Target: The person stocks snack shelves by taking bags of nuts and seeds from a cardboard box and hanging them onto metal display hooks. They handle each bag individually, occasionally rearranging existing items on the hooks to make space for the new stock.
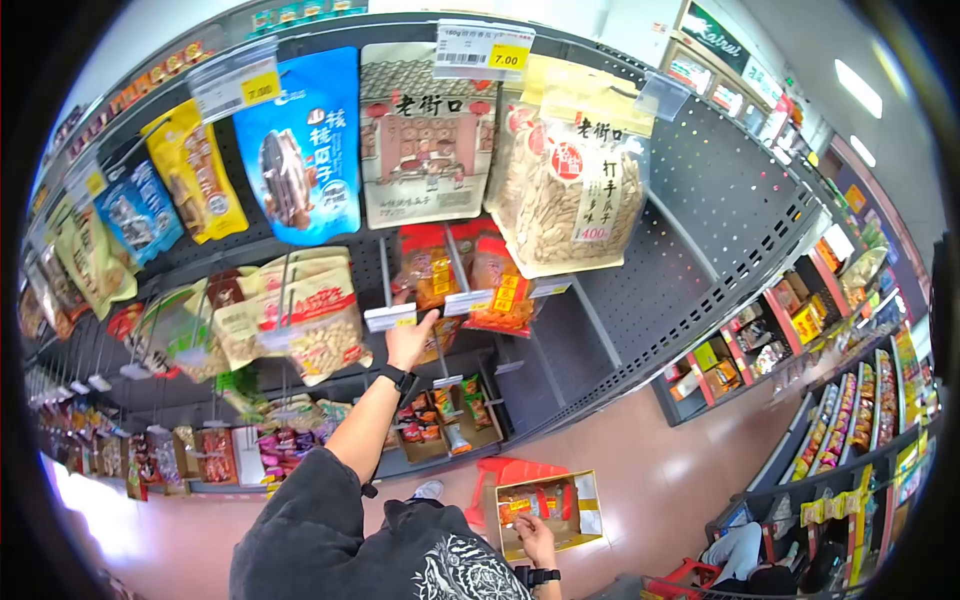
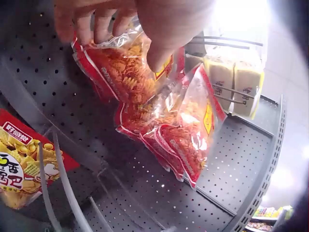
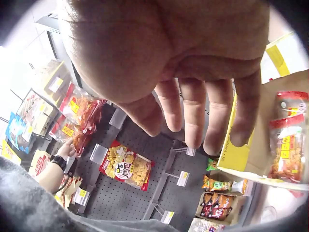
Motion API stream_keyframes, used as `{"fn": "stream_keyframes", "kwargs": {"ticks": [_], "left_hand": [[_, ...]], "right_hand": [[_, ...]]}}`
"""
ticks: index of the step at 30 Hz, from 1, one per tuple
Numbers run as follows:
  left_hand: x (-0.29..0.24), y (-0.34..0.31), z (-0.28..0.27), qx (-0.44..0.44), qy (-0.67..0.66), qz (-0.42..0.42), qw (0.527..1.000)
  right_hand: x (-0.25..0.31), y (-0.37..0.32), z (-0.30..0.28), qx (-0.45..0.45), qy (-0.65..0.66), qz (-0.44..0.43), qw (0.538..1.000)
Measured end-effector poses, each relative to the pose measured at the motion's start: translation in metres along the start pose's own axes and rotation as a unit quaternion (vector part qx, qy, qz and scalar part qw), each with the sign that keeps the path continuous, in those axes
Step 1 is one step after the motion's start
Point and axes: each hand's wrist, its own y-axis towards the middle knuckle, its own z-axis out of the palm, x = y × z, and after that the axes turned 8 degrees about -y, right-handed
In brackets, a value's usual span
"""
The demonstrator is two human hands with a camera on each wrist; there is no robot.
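At the hanging rack my left hand (image 1: pixel 408 342) is raised among red snack bags (image 1: pixel 503 285). In the left wrist view the fingers of the left hand (image 2: pixel 130 21) curl over the top of a red-edged clear bag (image 2: pixel 123 67), the thumb on its front. More such bags (image 2: pixel 186 130) hang beside it, touching it. My right hand (image 1: pixel 537 541) is low over an open carton (image 1: pixel 585 542) holding red snack bags (image 1: pixel 520 505). In the right wrist view the right hand (image 3: pixel 178 63) has loosely extended fingers, holding nothing visible, left of the bags (image 3: pixel 286 150) in the carton.
Large seed bags (image 1: pixel 585 180) hang above the left hand, with price tags (image 1: pixel 390 317) on hooks around it. A red plastic item (image 1: pixel 508 470) is by the carton. Lower shelves hold small snack packs (image 1: pixel 420 415). At right, a person's light trouser leg (image 1: pixel 735 550) shows.
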Motion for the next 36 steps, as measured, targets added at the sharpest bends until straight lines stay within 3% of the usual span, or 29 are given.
{"fn": "stream_keyframes", "kwargs": {"ticks": [3, 4, 5, 6, 7, 8, 9, 13, 14, 15, 18, 22, 23, 25, 29, 31, 36], "left_hand": [[0.024, 0.013, 0.017, 0.015, -0.142, -0.052, 0.988], [0.061, 0.018, 0.032, 0.023, -0.16, -0.031, 0.986], [0.038, 0.015, 0.025, 0.027, -0.097, -0.025, 0.995], [0.014, 0.013, 0.013, 0.105, -0.155, -0.073, 0.98], [0.003, 0.006, 0.01, 0.087, -0.113, -0.07, 0.987], [0.035, 0.002, 0.019, 0.076, -0.174, -0.054, 0.98], [0.03, 0.0, 0.011, 0.089, -0.143, -0.035, 0.985], [-0.027, -0.01, -0.031, 0.102, -0.142, -0.099, 0.98], [-0.014, -0.009, -0.035, 0.102, -0.083, 0.021, 0.991], [-0.005, -0.013, -0.039, 0.11, -0.085, 0.025, 0.99], [-0.037, -0.029, -0.062, 0.136, -0.147, -0.09, 0.976], [-0.063, -0.045, -0.085, 0.213, -0.16, -0.05, 0.963], [-0.069, -0.05, -0.087, 0.189, -0.16, -0.025, 0.968], [-0.07, -0.056, -0.094, 0.199, -0.18, -0.062, 0.961], [-0.077, -0.07, -0.098, 0.248, -0.228, -0.089, 0.937], [-0.067, -0.079, -0.099, 0.232, -0.281, -0.109, 0.925], [-0.103, -0.094, -0.083, 0.213, -0.393, -0.178, 0.877]], "right_hand": [[0.001, 0.001, 0.01, -0.015, -0.003, 0.015, 1.0], [0.004, -0.001, 0.013, -0.016, -0.044, 0.037, 0.998], [0.006, -0.001, 0.017, -0.05, -0.033, 0.045, 0.997], [0.006, -0.002, 0.021, -0.035, -0.058, 0.045, 0.997], [0.007, -0.004, 0.025, -0.022, -0.081, 0.048, 0.995], [0.017, -0.008, 0.03, -0.029, -0.079, 0.061, 0.995], [0.034, -0.012, 0.033, -0.032, -0.078, 0.072, 0.994], [0.062, -0.013, 0.045, -0.078, -0.071, 0.045, 0.993], [0.06, -0.009, 0.048, -0.087, -0.049, 0.028, 0.995], [0.058, -0.006, 0.051, -0.093, -0.043, 0.03, 0.994], [0.057, 0.01, 0.056, -0.086, -0.041, 0.031, 0.995], [0.059, 0.025, 0.064, -0.065, -0.055, -0.013, 0.996], [0.071, 0.024, 0.063, -0.062, -0.055, -0.015, 0.996], [0.09, 0.02, 0.061, -0.073, -0.102, -0.006, 0.992], [0.066, 0.027, 0.064, -0.058, -0.072, -0.055, 0.994], [0.063, 0.025, 0.058, -0.046, -0.092, -0.058, 0.993], [0.031, 0.011, 0.032, -0.006, 0.03, -0.056, 0.998]]}}
